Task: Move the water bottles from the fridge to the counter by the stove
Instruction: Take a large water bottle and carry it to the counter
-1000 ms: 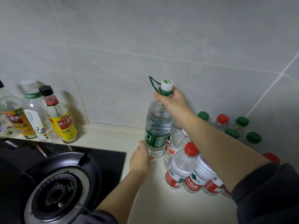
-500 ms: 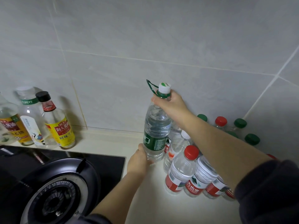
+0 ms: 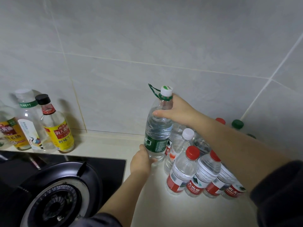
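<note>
A tall clear water bottle [image 3: 158, 130] with a green label, white cap and green carry loop stands upright on the cream counter [image 3: 164, 208] just right of the stove. My right hand [image 3: 176, 112] grips its neck and shoulder from the right. My left hand [image 3: 141, 162] holds its base from the front. To its right stand several smaller water bottles [image 3: 182, 172] with red labels and red or white caps, crowded together; my right forearm hides part of them.
A black gas stove [image 3: 54, 187] with a round burner fills the lower left. Three sauce and oil bottles [image 3: 56, 128] stand against the tiled wall [image 3: 147, 46] at the left. More red and green caps [image 3: 237, 124] show behind my right arm.
The tall bottle has come down a little towards the counter. My right hand has slid from the cap down onto the neck and shoulder. My left hand stays at the base.
</note>
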Tool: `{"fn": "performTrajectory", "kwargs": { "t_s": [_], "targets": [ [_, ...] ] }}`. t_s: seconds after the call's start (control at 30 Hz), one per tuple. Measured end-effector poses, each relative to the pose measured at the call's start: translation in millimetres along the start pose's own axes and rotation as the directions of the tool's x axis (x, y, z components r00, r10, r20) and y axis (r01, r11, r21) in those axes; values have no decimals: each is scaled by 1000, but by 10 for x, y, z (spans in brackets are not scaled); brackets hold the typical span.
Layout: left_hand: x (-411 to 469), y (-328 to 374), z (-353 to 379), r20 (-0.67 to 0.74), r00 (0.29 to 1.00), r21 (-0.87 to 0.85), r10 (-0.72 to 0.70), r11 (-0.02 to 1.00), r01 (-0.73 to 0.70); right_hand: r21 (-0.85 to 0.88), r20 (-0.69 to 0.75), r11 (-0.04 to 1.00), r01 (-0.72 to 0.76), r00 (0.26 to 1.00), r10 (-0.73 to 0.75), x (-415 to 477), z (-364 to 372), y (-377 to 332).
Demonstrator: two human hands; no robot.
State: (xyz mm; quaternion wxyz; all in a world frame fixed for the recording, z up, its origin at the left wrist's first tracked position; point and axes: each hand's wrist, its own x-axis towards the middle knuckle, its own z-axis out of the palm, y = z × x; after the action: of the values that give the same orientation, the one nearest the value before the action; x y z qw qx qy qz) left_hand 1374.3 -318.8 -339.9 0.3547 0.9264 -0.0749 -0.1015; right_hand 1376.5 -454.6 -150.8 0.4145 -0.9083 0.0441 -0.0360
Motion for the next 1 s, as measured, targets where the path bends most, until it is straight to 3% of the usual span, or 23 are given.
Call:
{"fn": "performTrajectory", "kwargs": {
  "t_s": [0.23, 0.4, 0.6, 0.7, 0.83, 1.0],
  "targets": [
    [-71, 37, -192, 161, 987, 82, -6, 997, -8, 14, -65, 998, -67, 996, 68, -184, 83, -42],
    [-377, 100, -568, 226, 973, 264, 54, 958, -114, -163, -78, 984, -76, 995, 64, -497, 44, -121],
    [-1014, 59, -1168, 114, 951, 503, 287, 809, -304, -389, -99, 920, -35, 995, -4, -1076, 91, -247],
    [-1404, 52, -1449, 56, 946, 576, 321, 763, -293, -512, -87, 858, 21, 993, -77, -1389, 202, -327],
    [-1908, -52, -1712, -65, 909, 655, 411, 705, -272, -723, -55, 689, 55, 989, -136, -1781, 393, -388],
    [-2466, -230, -1871, -194, 881, 671, 431, 714, -202, -777, -67, 620, 111, 964, -258, -2247, 636, -516]
  ]
}}
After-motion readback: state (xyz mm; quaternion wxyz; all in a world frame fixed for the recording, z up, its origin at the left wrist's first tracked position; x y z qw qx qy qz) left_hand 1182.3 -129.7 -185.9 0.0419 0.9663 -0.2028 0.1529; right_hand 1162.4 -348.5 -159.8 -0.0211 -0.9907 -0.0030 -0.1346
